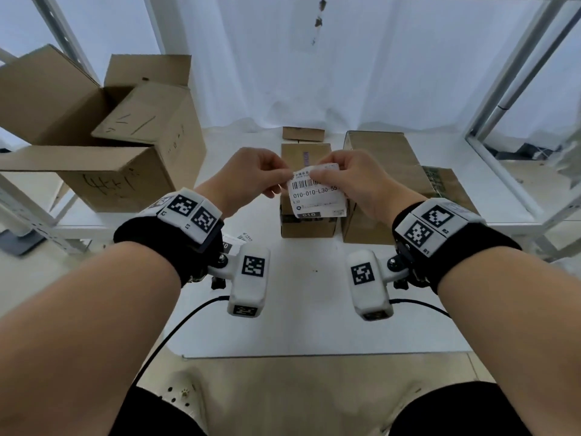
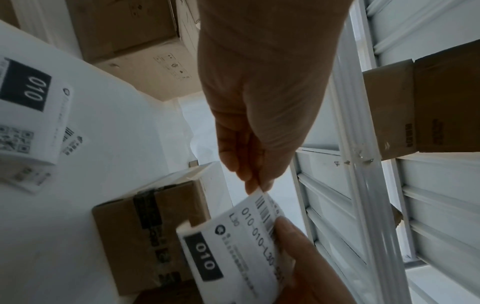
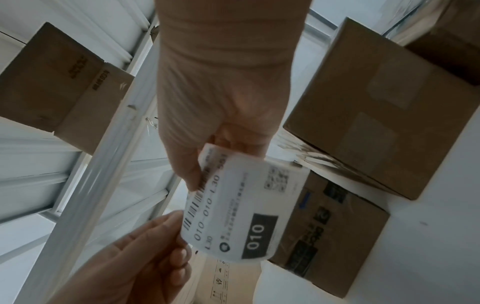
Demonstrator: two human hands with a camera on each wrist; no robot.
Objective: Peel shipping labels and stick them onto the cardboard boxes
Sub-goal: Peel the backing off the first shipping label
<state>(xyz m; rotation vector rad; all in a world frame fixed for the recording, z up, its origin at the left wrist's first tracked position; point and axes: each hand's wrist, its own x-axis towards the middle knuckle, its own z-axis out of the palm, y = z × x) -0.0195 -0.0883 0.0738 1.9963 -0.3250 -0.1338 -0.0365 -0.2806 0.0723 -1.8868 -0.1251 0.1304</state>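
White surface point(image 1: 314, 294) with metal shelving point(image 1: 509, 99) on both sides and a pale curtain behind.

Fingers first: left hand point(image 1: 251, 174) pinches the top-left corner of one shipping label point(image 1: 317, 196) between thumb and fingertips, other fingers curled. Right hand point(image 1: 355, 180) pinches the top edge just beside it — thumb on the printed face over the barcode, the rest of the fingers behind the sheet. Both sets of fingers are closed on the label; whether label and backing are already split I can't tell. Label hangs in the air, printed side toward the person, lower edge curling, reads "010-010-L30-55…" with a black "010" block at the bottom.

Directly below/behind the label: small taped cardboard box point(image 1: 309, 226), closed, standing on the surface. Touching or just beside it on the right — a larger flat box point(image 1: 377, 158), with another box point(image 1: 446, 187) against its far-right side. One small cardboard piece point(image 1: 303, 133) lies behind the small box. So 3 closed boxes in the centre group, plus that scrap.

Left side: one big open carton point(image 1: 103, 152) with flaps up, a smaller box tilted inside it.

More labels point(image 2: 33, 115) on the surface under the left wrist — at least 2 sheets overlapping, exact count not readable.

Both wrists wear black bands with marker-tagged camera units, 2 cables trailing back.
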